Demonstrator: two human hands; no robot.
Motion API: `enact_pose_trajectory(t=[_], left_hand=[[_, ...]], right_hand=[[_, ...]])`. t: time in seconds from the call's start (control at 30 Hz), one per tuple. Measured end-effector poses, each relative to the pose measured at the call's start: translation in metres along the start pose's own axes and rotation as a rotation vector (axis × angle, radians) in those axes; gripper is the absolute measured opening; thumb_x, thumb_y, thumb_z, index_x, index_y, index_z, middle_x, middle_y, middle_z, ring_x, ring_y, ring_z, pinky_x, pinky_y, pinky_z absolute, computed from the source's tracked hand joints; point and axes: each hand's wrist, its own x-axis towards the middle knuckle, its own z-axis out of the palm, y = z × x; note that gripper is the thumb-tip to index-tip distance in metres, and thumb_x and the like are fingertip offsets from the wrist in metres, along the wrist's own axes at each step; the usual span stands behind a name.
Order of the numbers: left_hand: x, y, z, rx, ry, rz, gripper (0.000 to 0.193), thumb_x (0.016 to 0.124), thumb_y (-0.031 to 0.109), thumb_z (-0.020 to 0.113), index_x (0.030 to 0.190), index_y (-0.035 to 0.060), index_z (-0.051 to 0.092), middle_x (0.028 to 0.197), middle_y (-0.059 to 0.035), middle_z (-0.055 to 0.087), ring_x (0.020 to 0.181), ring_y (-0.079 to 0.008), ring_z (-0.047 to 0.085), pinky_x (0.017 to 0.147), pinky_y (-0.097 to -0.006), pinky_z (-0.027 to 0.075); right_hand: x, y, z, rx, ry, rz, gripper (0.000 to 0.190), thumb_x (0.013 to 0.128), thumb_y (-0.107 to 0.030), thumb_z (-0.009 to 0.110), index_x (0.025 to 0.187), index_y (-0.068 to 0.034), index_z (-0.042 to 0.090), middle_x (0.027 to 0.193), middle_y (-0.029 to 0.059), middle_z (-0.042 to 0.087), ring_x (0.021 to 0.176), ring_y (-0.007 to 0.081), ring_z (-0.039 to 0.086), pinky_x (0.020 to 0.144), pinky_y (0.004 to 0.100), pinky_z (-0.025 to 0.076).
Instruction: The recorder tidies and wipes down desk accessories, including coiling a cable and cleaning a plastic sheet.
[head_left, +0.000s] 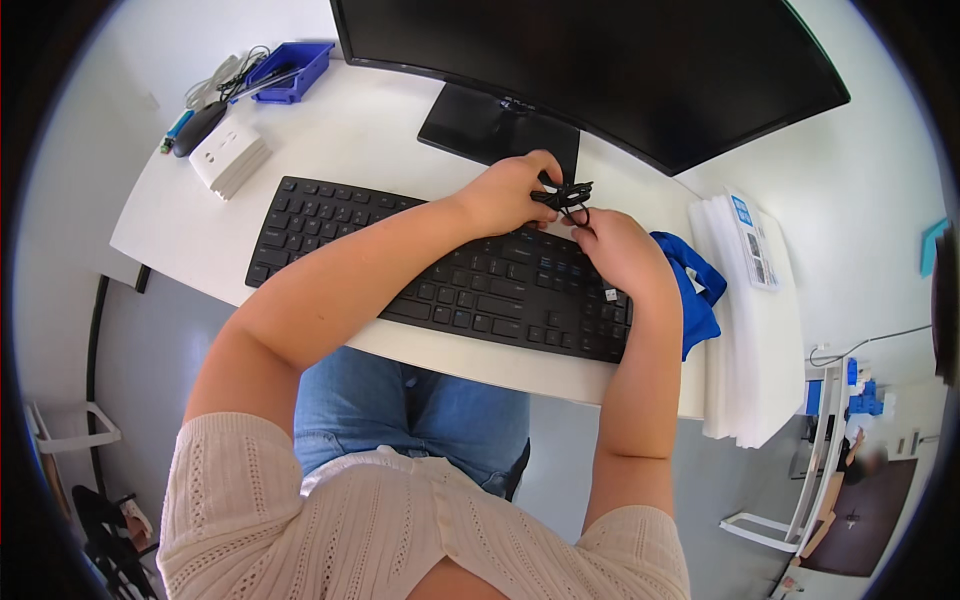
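Above the far edge of a black keyboard (495, 285), both hands are at a bundled black cable (571, 196). My left hand (517, 196) grips the coiled bundle from the left with thumb and fingers. On its right, my right hand (619, 244) pinches a loop of the same cable between thumb and forefinger. A USB plug (610, 294) lies over the keyboard's number pad, beside my right wrist. Behind the hands stands a monitor (600, 67) with a dark screen, on a black base (480, 127).
White wall sockets (229, 157), a black mouse (201, 129), a blue bin (289, 82) and cables lie at the far left. Blue cloth (690, 292) and stacked white foam sheets (742, 322) are at the right. Another person (855, 461) is in the right background.
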Motion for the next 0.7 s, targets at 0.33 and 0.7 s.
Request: enact_pose_trajectory(t=[0.33,0.7], left_hand=[[0.004,-0.004,0.002,-0.217,0.056,-0.076,0.027,0.087,0.003,0.066,0.110,-0.0063,0.056,0.089,-0.0144,0.069,0.077,-0.0178,0.069,0.065,-0.0284,0.054],[0.004,0.003,-0.007,0.001,-0.372,0.256,0.049,0.080,0.006,0.070,0.127,0.0034,0.055,0.112,-0.0113,0.062,0.101,-0.0199,0.058,0.091,-0.0317,0.045]], right_hand=[[-0.032,-0.033,-0.001,-0.470,0.136,-0.182,0.014,0.089,-0.016,0.059,0.085,-0.005,0.066,0.085,0.0151,0.065,0.082,0.0337,0.064,0.071,0.0426,0.051],[0.026,0.015,-0.006,0.617,0.376,-0.137,0.018,0.091,-0.019,0.065,0.090,-0.001,0.065,0.074,0.0099,0.065,0.066,0.0177,0.063,0.064,0.0301,0.047]])
